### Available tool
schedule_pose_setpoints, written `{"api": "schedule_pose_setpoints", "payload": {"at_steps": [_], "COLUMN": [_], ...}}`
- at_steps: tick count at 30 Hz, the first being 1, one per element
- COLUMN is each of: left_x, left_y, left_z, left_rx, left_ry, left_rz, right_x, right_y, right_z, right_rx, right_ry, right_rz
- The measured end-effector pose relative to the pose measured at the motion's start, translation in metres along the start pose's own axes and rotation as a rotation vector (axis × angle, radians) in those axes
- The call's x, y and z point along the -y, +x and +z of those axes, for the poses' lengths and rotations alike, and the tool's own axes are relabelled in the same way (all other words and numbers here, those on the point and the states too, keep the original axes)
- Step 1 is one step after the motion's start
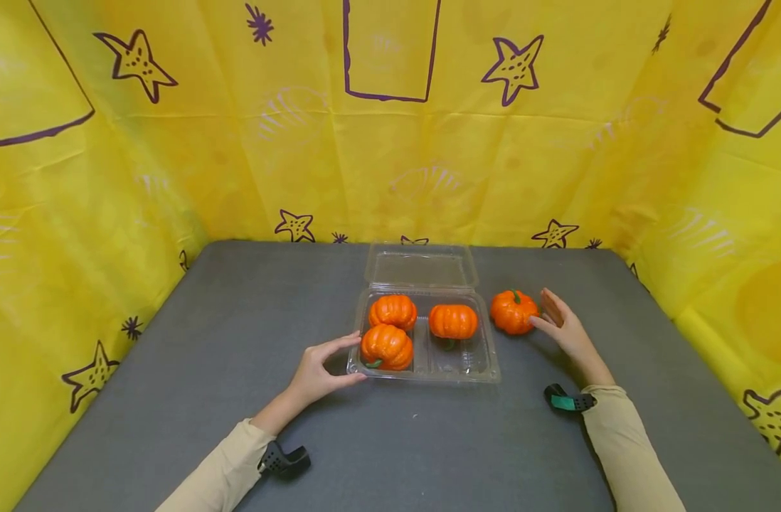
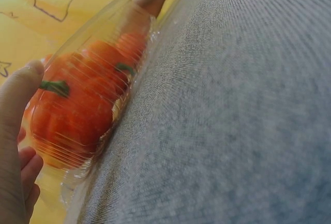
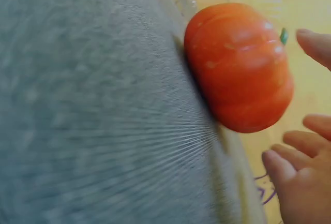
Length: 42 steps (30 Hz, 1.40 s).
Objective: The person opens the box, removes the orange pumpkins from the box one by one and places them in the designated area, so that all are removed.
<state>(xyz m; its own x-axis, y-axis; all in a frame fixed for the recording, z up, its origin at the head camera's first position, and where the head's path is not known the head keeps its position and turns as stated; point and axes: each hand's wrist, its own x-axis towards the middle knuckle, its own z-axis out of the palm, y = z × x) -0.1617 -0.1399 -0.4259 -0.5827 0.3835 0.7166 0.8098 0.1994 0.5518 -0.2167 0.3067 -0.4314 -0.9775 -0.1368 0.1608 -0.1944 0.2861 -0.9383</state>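
A clear plastic clamshell container (image 1: 422, 375) stands on the table with its lid (image 1: 421, 269) folded back. Two small orange toy pumpkins (image 1: 388, 348) sit in its left part, and one more pumpkin (image 1: 453, 322) lies on its side in the right part. My left hand (image 1: 320, 366) touches the container's left side and front corner, thumb and fingers spread wide. Outside, to the container's right, rests another pumpkin (image 1: 514, 312) with a green stem. Close to its right side is my right hand (image 1: 570, 338), fingers apart and holding nothing; the right wrist view shows a gap between them.
The grey table (image 1: 237, 313) extends around the container. Yellow cloth (image 1: 390, 163) with starfish drawings hangs behind and on both sides. Each wrist wears a black band, the left band (image 1: 284, 461) and the right band (image 1: 568, 400).
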Motion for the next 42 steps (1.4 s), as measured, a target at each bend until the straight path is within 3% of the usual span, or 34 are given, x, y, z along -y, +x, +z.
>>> {"api": "schedule_pose_setpoints", "payload": {"at_steps": [4,8,13,19,26,29,37,42], "left_x": [0.000,-0.001,-0.001,-0.001,-0.003,-0.004,-0.004,-0.003], "left_y": [0.000,0.000,0.000,0.000,0.001,0.001,0.001,0.001], "left_z": [0.000,-0.001,-0.001,-0.001,-0.003,-0.003,-0.002,-0.002], "left_rx": [0.003,0.000,0.002,0.008,0.020,0.018,0.013,0.004], "left_ry": [0.009,0.018,0.031,0.039,0.046,0.049,0.041,0.044], "left_rz": [-0.002,0.006,0.021,0.028,0.008,0.011,0.013,0.028], "right_x": [0.011,0.030,0.055,0.080,0.070,0.069,0.072,0.070], "right_y": [-0.001,-0.002,-0.005,-0.010,-0.004,-0.004,-0.006,-0.006], "right_z": [-0.002,0.002,0.017,0.035,0.043,0.046,0.060,0.065], "right_rx": [-0.020,0.029,0.053,0.067,0.120,0.130,0.184,0.230], "right_ry": [-0.050,-0.103,-0.100,-0.041,0.046,0.069,-0.006,0.041], "right_rz": [-0.062,-0.094,-0.145,-0.282,-0.432,-0.436,-0.500,-0.510]}}
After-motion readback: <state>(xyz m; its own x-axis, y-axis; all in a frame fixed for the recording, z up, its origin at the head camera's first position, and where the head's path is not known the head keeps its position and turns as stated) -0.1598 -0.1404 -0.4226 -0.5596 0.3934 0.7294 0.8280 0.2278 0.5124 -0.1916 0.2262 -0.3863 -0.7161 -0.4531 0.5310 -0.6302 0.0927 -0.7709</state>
